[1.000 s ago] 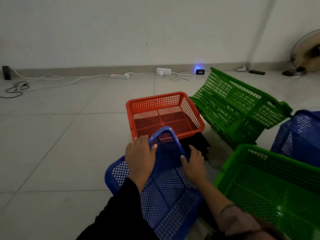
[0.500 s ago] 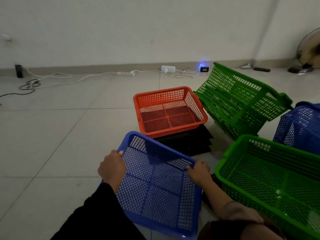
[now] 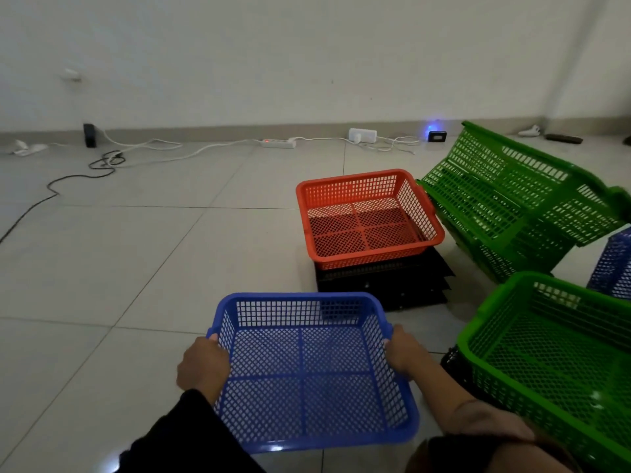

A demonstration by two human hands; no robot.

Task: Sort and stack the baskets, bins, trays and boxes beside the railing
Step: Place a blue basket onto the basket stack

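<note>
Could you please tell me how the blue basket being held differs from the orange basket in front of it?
The blue basket is gripped at its side rims by the left hand and right hand; nobody touches the orange basket. The orange basket rests on a stack of black trays; the blue basket has only floor in view beneath it. Both are upright, empty, square mesh baskets of similar shape.

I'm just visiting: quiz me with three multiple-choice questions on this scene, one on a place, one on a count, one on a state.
1. What does the orange basket sit on?
A. black trays
B. a chair
C. a green crate

2. How many green crates show?
A. one
B. two
C. four

3. How is the blue basket held?
A. by one hand
B. by no hand
C. by both hands

Key: 1 A, the black trays lie under it. 2 B, a tilted crate and a near crate. 3 C, the left hand and right hand grip its sides.
</note>
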